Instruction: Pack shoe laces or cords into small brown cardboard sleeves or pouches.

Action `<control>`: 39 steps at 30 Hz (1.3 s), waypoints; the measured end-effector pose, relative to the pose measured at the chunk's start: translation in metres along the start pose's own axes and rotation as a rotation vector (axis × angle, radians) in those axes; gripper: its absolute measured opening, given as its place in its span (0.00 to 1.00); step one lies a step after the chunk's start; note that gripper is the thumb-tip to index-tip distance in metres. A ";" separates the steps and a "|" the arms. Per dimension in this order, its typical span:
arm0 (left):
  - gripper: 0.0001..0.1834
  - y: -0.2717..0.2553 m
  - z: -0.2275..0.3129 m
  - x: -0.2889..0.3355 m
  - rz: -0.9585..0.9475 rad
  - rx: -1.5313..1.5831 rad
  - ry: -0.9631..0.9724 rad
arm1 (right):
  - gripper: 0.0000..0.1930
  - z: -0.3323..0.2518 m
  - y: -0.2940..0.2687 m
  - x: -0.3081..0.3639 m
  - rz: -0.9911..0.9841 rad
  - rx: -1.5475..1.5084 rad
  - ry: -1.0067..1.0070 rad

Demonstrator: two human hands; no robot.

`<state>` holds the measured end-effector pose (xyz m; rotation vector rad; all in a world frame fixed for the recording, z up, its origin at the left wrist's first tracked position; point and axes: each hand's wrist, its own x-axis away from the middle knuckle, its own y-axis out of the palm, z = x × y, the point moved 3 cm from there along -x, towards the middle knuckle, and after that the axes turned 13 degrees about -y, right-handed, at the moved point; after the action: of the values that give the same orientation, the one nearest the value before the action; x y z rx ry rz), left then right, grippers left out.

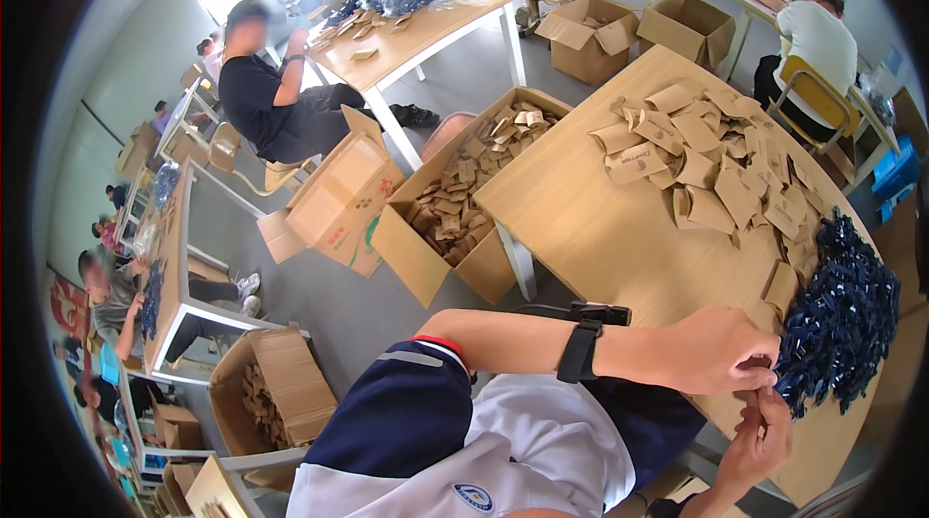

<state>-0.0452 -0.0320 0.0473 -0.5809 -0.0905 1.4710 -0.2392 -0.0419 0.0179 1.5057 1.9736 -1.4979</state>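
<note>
My left hand (721,349), a black band on its wrist, is closed in a pinch over the table's near right part. Just below it is my right hand (762,433), also closed, its fingertips meeting those of the left. Whatever is between the fingers is too small or hidden to name. Beside both hands lies a heap of small, shiny dark blue strip-like pieces (840,310). Farther back, many flat brown paper pouches (711,155), some printed, are spread in a loose pile. Both heaps rest on a light wooden table (552,189).
An open carton (455,266) full of brown pouches stands against the table's left side. Another carton (339,199) is beside it, and a third (290,373) is at lower left. Two open boxes (590,39) sit beyond the table. Several people work at other tables.
</note>
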 end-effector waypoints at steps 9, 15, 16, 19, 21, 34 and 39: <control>0.10 0.023 -0.010 0.004 -0.037 0.638 -0.250 | 0.15 -0.012 -0.004 -0.023 0.104 0.143 -0.068; 0.11 0.037 -0.015 0.013 0.550 0.075 0.195 | 0.06 -0.019 0.039 -0.017 0.549 -0.273 0.067; 0.10 0.037 -0.014 0.011 0.551 0.154 0.173 | 0.06 -0.020 0.038 -0.019 0.570 -0.300 0.077; 0.12 0.032 0.001 0.017 0.385 0.112 0.062 | 0.07 -0.010 0.030 -0.015 0.478 -0.564 0.111; 0.12 0.033 0.000 0.020 0.254 0.175 -0.153 | 0.12 -0.003 0.006 -0.003 0.372 -0.573 0.219; 0.07 0.070 -0.006 0.007 -0.688 0.298 -0.141 | 0.20 0.020 0.014 0.048 -0.501 -1.168 0.413; 0.04 0.072 -0.005 0.002 -0.925 0.272 -0.070 | 0.25 0.015 0.021 0.054 -0.734 -1.394 0.439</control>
<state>-0.1084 -0.0322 0.0119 -0.2013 -0.1817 0.5840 -0.2512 -0.0242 -0.0379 0.4622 2.8723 0.3864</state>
